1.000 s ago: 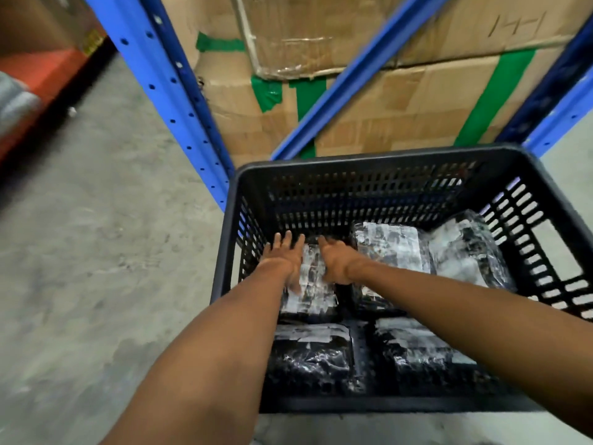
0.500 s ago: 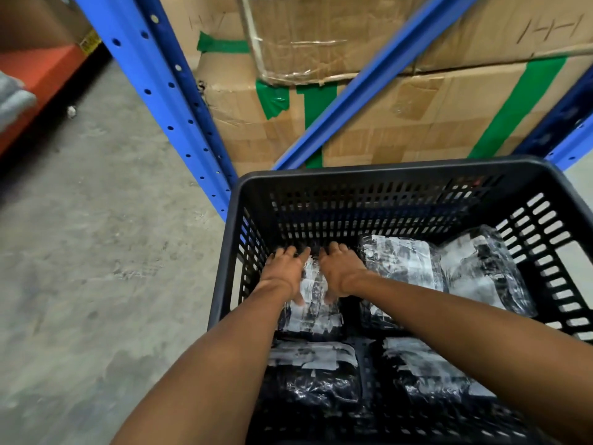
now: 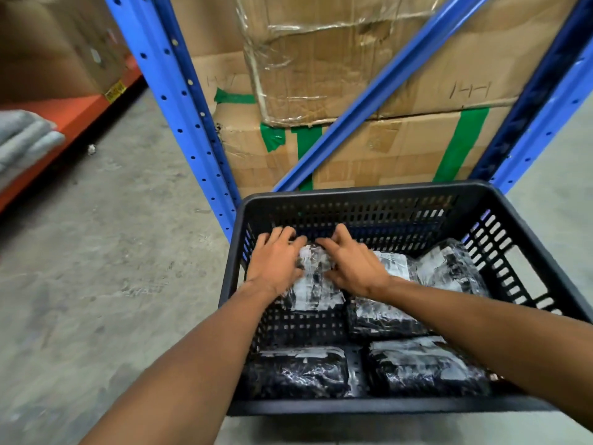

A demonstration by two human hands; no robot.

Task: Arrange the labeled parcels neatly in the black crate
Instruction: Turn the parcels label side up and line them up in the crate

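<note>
The black crate (image 3: 369,195) stands on the floor before me with several black plastic-wrapped parcels bearing white labels inside. My left hand (image 3: 272,261) and my right hand (image 3: 353,264) both rest on the far-left parcel (image 3: 316,285), fingers curled over its far end against the crate's back wall. Beside it lie a middle parcel (image 3: 382,316) and a tilted parcel (image 3: 452,268) at the far right. Two more parcels lie at the near side, one left (image 3: 298,370) and one right (image 3: 423,367).
A blue metal rack (image 3: 179,107) with a diagonal brace stands right behind the crate, holding taped cardboard boxes (image 3: 385,139). An orange shelf (image 3: 64,117) with boxes runs along the left. Grey concrete floor (image 3: 112,268) stretches to the left of the crate.
Both hands have slid the far-left parcel toward the crate's back wall, opening a gap of bare crate floor behind it. My view has tilted upward.
</note>
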